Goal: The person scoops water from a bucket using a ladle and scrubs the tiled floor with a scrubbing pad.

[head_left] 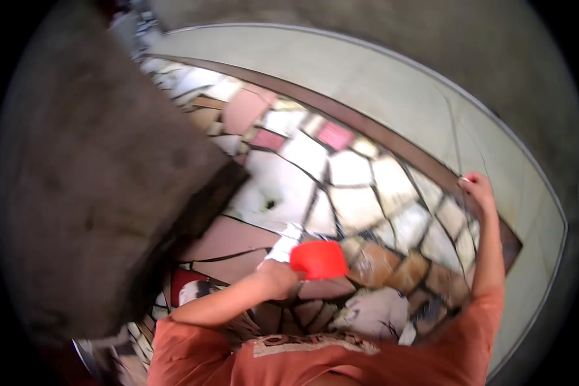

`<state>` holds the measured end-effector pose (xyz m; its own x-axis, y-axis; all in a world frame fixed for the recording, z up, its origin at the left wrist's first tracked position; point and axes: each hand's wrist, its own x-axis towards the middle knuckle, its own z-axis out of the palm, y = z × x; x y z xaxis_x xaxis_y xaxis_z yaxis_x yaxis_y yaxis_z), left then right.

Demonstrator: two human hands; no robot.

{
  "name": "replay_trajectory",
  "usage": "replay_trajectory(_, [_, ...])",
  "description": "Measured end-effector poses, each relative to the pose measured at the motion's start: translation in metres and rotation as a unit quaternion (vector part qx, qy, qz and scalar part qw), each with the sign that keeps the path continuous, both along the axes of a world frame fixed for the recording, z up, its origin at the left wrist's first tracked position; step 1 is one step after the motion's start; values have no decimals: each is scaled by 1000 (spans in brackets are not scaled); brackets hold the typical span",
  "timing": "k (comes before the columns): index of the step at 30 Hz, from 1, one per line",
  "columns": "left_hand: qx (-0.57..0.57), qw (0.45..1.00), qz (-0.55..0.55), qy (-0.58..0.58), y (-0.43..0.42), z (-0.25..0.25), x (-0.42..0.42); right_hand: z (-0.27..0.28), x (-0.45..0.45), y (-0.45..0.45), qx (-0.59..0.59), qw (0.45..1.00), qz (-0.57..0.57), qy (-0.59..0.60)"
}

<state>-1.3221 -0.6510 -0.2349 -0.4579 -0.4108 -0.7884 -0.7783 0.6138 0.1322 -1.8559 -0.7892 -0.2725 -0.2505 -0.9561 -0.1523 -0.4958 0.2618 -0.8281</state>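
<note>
Near the lower middle, my left hand (278,279) is closed on a bright red plastic cup (319,260), tilted on its side. A blurred white patch (285,243), perhaps water or a cloth, shows just beyond the fingers; I cannot tell which. Out to the right, my right hand (477,189) has its fingertips pinched together above the brown border strip of the ledge. A small pale spot shows at those fingertips, too small to name. Both arms are spread apart from an orange shirt.
A large dark brown slab (109,180) fills the left side. Below lies a floor of irregular stone pieces (350,202) with dark joints. A pale tiled ledge (392,96) with a brown strip (367,125) curves along the far and right side. Clutter (135,29) stands at upper left.
</note>
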Motion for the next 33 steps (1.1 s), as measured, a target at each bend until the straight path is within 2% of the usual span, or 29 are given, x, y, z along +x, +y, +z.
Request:
replay_trajectory(3, [-17,999,6,50,0,-6,29,128,104,-81,-128,990,32,46])
replay_trajectory(4, [-26,997,20,68,2,-23,40,171,140,-103,-192,977,64,70])
replay_trajectory(6, [-16,996,25,86,-1,-30,47,262,224,-138,-266,957,95,66])
replay_trajectory(8, [-15,991,46,121,0,-6,62,358,319,-147,-383,915,112,57])
replay_trajectory(9, [-18,986,54,156,2,-31,68,406,366,-144,-420,898,115,66])
replay_trajectory(12, [-23,980,54,192,7,-41,92,541,480,-152,-533,819,151,147])
replay_trajectory(13, [-10,979,53,198,6,-46,99,577,521,-151,-570,791,166,148])
replay_trajectory(14, [6,978,49,204,5,-46,106,603,565,-138,-582,776,139,200])
replay_trajectory(15, [22,977,62,202,7,-38,115,630,597,-153,-610,732,170,250])
replay_trajectory(16, [13,977,54,207,7,-38,122,633,651,-97,-579,738,127,322])
replay_trajectory(17, [17,975,58,215,4,-43,129,641,687,-100,-618,702,125,331])
replay_trajectory(18, [26,973,66,221,0,-44,132,650,714,-100,-606,693,137,364])
replay_trajectory(20, [-11,972,63,225,-9,-55,138,659,753,-91,-588,630,219,457])
replay_trajectory(23, [-3,966,113,231,-8,-42,148,651,786,-75,-563,628,208,495])
replay_trajectory(25, [-33,967,120,223,-5,-43,149,643,794,-104,-637,513,175,548])
replay_trajectory(26, [-31,968,118,222,-4,-41,148,639,792,-99,-635,515,174,549])
replay_trajectory(28, [-32,974,97,204,-3,-34,142,635,786,-85,-517,557,274,590])
replay_trajectory(30, [-20,973,89,214,-3,-36,140,637,785,-87,-502,584,291,568])
replay_trajectory(32, [-4,972,78,223,-3,-38,134,642,783,-91,-384,716,337,477])
replay_trajectory(33, [1,971,74,226,-4,-43,132,641,781,-88,-380,713,340,481])
